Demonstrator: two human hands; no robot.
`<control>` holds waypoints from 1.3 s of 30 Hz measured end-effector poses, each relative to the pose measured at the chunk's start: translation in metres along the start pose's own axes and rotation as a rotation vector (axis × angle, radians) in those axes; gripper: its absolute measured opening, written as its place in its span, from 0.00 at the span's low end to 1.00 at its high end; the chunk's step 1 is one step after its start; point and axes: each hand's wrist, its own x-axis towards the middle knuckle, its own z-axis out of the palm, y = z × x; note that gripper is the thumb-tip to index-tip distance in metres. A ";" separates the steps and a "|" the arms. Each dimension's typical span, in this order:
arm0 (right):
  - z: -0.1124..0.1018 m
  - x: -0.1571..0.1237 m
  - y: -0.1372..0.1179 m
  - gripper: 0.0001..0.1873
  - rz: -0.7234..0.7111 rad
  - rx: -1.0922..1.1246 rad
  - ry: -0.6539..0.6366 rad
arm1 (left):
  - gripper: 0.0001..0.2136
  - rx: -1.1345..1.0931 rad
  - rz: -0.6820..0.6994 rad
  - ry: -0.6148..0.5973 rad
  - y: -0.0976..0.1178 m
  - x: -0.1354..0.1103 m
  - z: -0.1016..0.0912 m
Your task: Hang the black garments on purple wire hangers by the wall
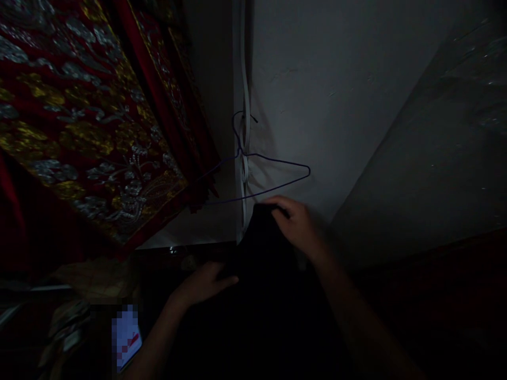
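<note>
A piece of black cloth (261,264), perhaps a garment, hangs down between my hands; its kind is lost in the dark. My right hand (291,216) is closed on its upper edge, with the fingers along the top. Lower and to the left, my left hand (206,285) grips the cloth's side, thumb on the near face and fingers hidden behind. Just above the cloth's top edge is a thin dark wire hanger (277,160), its hook up near a pale vertical cable on the wall. No cloth shows on the hanger's right arm.
Red fabric with gold and silver embroidery (87,137) hangs at the left, reaching the hanger's left end. A pale wall (317,79) stands behind. A lit phone screen (127,338) glows at lower left, beside dim clutter. The room is very dark.
</note>
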 end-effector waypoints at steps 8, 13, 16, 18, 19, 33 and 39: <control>0.008 0.044 0.064 0.13 0.180 -0.103 0.025 | 0.20 0.220 -0.096 0.220 -0.015 -0.018 -0.077; -0.020 0.034 0.048 0.20 0.198 -0.191 0.018 | 0.23 0.134 -0.060 0.272 -0.013 -0.011 -0.114; -0.035 0.033 0.035 0.20 0.185 -0.250 -0.002 | 0.22 0.072 0.005 0.273 -0.002 -0.008 -0.131; -0.039 0.033 0.032 0.20 0.184 -0.251 -0.014 | 0.21 0.098 0.031 0.390 0.010 -0.007 -0.138; -0.038 0.033 0.031 0.20 0.191 -0.237 -0.017 | 0.20 0.121 0.047 0.464 0.017 -0.006 -0.140; -0.045 0.024 0.055 0.27 0.116 -0.234 0.304 | 0.17 0.400 0.347 0.633 0.079 0.043 -0.154; -0.076 0.059 0.081 0.10 0.101 -0.298 0.300 | 0.15 0.418 0.393 0.773 0.078 0.038 -0.158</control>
